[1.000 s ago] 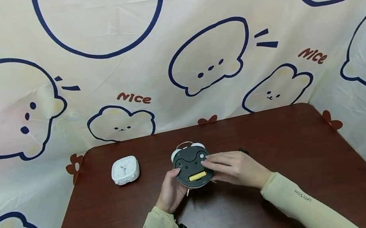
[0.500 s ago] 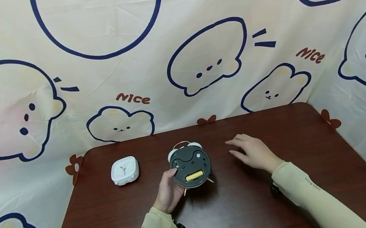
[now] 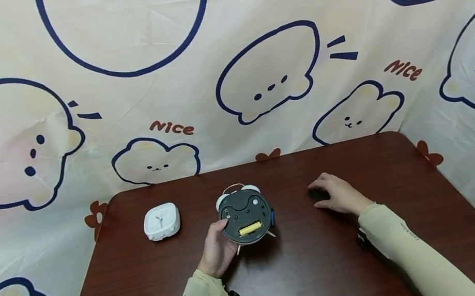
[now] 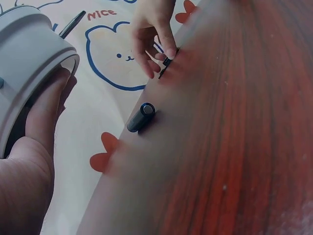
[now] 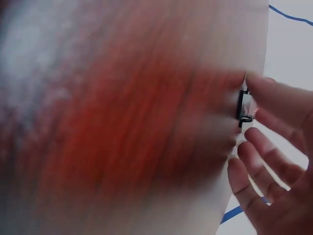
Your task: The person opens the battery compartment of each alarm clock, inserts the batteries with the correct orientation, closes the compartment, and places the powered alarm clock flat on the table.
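Observation:
In the head view, my left hand holds a round twin-bell alarm clock, thumb on its dark back. The clock's back faces me, with a yellow battery in its uncovered compartment. Off to the right, the thumb and fingers of my right hand close around a small black battery cover at the tabletop. The right wrist view shows this cover edge-on, with a little tab, between thumb and fingertips. A dark cylindrical battery lies on the table in the left wrist view.
A white rounded-square clock lies at the back left of the brown wooden table. Behind the table's far edge hangs a pale cloth with blue cartoon outlines, which continues along both sides.
My right hand has left the clock's back, moved right, and come down around the black battery cover. My left hand still holds the clock, shifted slightly left.

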Available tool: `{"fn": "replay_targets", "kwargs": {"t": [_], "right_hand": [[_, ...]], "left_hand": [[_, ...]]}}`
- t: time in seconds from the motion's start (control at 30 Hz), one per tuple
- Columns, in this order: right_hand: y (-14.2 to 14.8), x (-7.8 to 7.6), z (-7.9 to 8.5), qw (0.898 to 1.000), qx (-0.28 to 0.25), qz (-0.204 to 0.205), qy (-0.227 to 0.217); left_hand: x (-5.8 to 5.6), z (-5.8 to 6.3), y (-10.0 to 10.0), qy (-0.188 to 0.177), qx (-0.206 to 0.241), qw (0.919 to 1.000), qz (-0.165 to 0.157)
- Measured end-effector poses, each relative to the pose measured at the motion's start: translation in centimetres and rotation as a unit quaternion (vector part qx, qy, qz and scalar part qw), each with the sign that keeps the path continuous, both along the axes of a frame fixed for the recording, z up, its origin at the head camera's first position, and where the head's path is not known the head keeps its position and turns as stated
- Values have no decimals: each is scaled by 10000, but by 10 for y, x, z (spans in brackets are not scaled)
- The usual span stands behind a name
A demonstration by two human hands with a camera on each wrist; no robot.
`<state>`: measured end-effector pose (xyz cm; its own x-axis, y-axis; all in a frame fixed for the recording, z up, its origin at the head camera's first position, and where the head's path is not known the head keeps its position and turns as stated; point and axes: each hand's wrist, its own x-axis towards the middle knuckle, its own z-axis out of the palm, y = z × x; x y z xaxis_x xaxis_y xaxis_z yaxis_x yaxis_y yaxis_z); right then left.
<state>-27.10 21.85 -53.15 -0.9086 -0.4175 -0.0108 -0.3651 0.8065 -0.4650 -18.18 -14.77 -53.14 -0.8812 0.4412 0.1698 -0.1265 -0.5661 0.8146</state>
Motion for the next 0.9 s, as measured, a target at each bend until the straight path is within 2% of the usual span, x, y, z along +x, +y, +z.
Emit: {"fn": "replay_targets", "kwargs": {"t": [0.2, 0.5, 0.9], "right_hand": [[2, -3, 1, 9992, -143, -295, -247], [2, -9, 0, 9974, -313, -538, -350], [0, -12, 5, 9933, -396, -865, -651]], "left_hand": [[0, 1, 0, 24, 63, 10000, -18], [-1, 2, 0, -40, 122, 9999, 26], [-2, -3, -2, -104, 284, 9995, -1]]}}
